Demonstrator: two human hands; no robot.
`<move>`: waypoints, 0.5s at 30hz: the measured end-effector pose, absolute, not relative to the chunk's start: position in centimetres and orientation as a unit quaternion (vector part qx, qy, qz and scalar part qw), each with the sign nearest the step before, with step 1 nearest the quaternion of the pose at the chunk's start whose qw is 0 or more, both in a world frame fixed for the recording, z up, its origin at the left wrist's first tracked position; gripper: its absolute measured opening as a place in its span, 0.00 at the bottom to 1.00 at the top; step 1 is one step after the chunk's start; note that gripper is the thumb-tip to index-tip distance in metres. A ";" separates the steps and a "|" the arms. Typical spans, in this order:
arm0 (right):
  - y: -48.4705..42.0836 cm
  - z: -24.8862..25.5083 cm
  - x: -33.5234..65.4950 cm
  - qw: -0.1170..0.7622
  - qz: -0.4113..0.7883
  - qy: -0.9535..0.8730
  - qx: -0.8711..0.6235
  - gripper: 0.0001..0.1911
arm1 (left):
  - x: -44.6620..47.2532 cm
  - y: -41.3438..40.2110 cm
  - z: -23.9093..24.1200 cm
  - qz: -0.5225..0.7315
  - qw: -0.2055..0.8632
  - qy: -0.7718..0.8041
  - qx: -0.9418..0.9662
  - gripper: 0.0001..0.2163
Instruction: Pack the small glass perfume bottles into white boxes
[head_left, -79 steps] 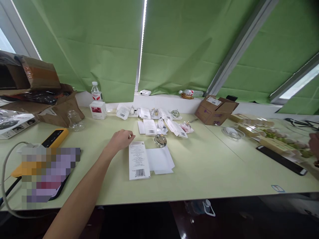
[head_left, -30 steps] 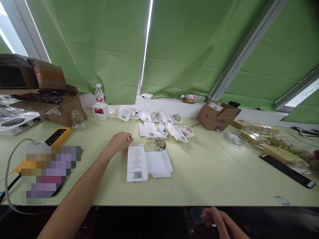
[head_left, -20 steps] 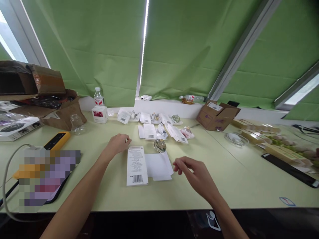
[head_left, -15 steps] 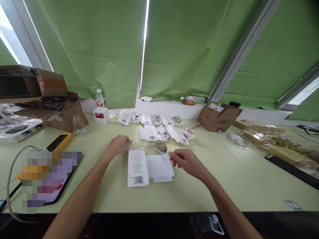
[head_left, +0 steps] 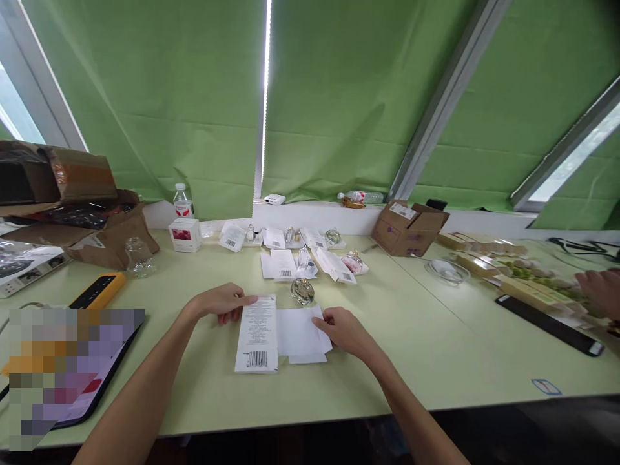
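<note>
Both hands are resting on the pale green table (head_left: 416,349), one at each side of a flattened white carton. Left hand (head_left: 219,302) is lying with fingers loosely curled, fingertips touching the far left edge of the printed white cardboard panel with a barcode (head_left: 257,334). Right hand (head_left: 341,329) is sitting with its fingers bent down onto the right edge of the plain white folded card flaps (head_left: 299,334); whether it is pinching the card or only pressing on it is hard to tell.

Just beyond the card, a small round clear glass bottle with a gold cap (head_left: 303,292) is standing close to its far edge. Farther back, a cluster of flat white barcode cartons and small glass bottles (head_left: 300,252) is lying in a loose row toward the white window ledge (head_left: 310,216).

Bare table is lying open near the carton, running down to the near edge, and a wide bare stretch is spreading to the right of the right hand. To the left, a yellow rectangular device with a black face (head_left: 94,292) is lying well apart from the left hand, with crumpled brown cardboard boxes (head_left: 82,213) beyond it. At the far right, another person's hand (head_left: 598,292) is working over long tan boxes (head_left: 527,284), beside a flat black strip (head_left: 547,316). Matte green blinds (head_left: 194,116) are hanging behind the ledge.
</note>
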State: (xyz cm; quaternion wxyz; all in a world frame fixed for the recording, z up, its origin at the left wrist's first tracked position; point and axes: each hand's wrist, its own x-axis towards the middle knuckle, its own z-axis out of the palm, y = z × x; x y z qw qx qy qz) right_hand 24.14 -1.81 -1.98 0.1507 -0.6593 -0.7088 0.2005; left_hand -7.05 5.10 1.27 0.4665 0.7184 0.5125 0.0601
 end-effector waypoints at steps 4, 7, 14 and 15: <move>-2.2 -2.5 24.6 0.185 0.221 -0.695 -0.659 0.21 | -6.5 4.8 1.3 0.042 0.483 0.511 0.710 0.29; -2.5 -2.7 25.2 0.211 0.235 -0.683 -0.658 0.21 | -6.0 4.7 1.0 0.076 0.491 0.519 0.696 0.30; -3.0 -3.2 28.2 0.236 0.337 -0.634 -0.655 0.20 | -4.9 4.9 0.3 0.136 0.459 0.461 0.747 0.30; -3.0 -3.3 28.4 0.237 0.348 -0.627 -0.655 0.20 | -4.8 5.0 0.2 0.151 0.445 0.455 0.756 0.29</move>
